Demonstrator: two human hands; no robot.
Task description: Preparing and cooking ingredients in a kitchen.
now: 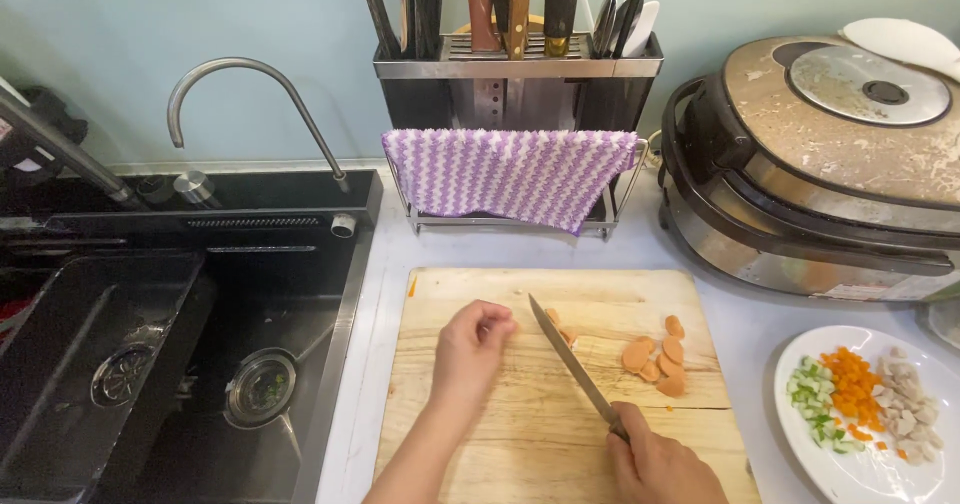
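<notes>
Wooden cutting board (520, 434) is the landmark, lying on the pale counter just right of the black sink (150, 364). Left hand (472, 344) rests on the board's upper middle, fingers curled down over a piece of food, mostly hidden, only a bit of orange shows at the fingertips beside the blade; can't tell exactly what it is. Right hand (660, 469) at the board's lower right edge, fist closed around the handle of a kitchen knife (572, 364). Blade runs diagonally up-left across the board, tip close beside the left hand's fingers. Orange-pink slices (658, 356) piled on the board's right part, just right of the blade, a couple more near the blade tip. White plate (872, 474) off the board's right side with diced orange, green and pale bits in separate heaps. Behind the board, a metal utensil rack (515, 74) holding knives and tools, a purple-and-white cloth (510, 174) draped over its front rail. Large metal cooker (820, 164) beyond the board's upper right corner, lid closed, a white spoon-like thing on top. Curved tap (250, 94) stands behind the sink, up-left of the board.
</notes>
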